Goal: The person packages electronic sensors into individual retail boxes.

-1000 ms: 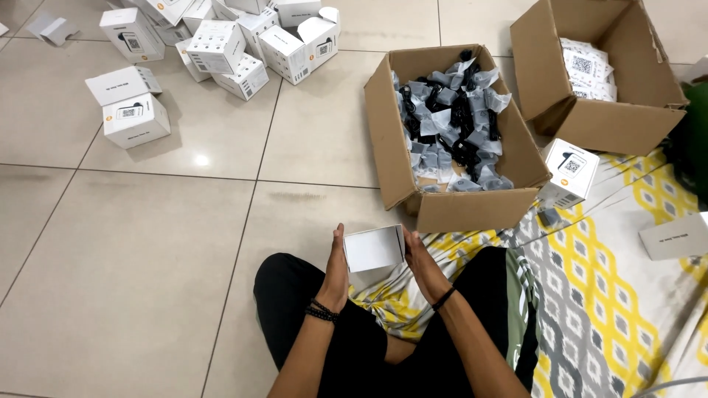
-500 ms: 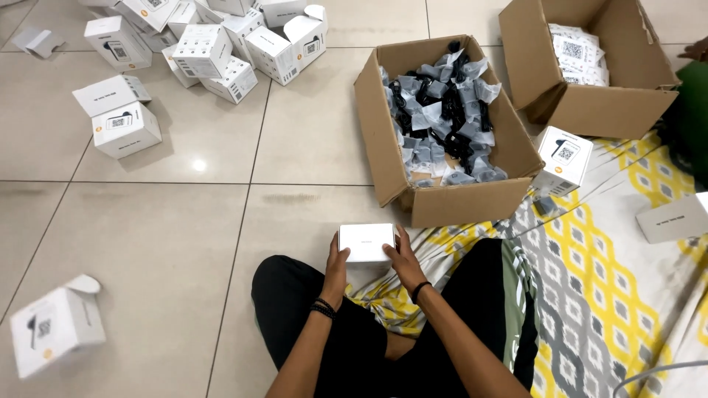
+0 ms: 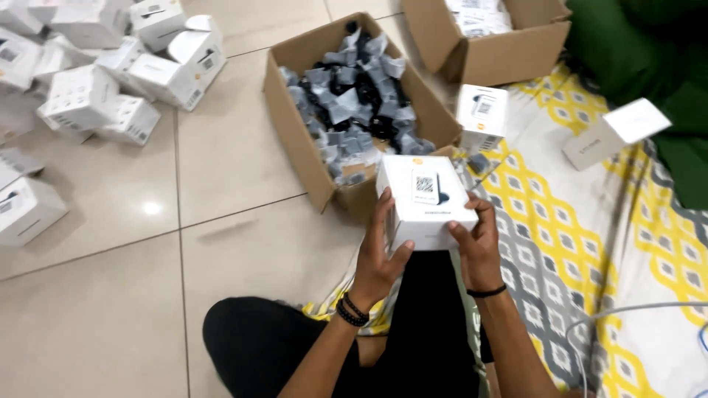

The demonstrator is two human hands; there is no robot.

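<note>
Tiled floor (image 3: 110, 309), patterned mat (image 3: 590, 243) at right; we held one small white box (image 3: 425, 199), closed, dark label on top, above our lap; left hand (image 3: 380, 254) and right hand (image 3: 476, 247) fingers pressed on its sides; finished white boxes (image 3: 110, 81) heaped behind; open carton (image 3: 354, 110) mostly full of grey-black parts, much left.

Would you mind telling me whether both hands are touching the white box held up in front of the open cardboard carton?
Touching. The head view shows the left hand and right hand gripping the white box from either side.
</note>
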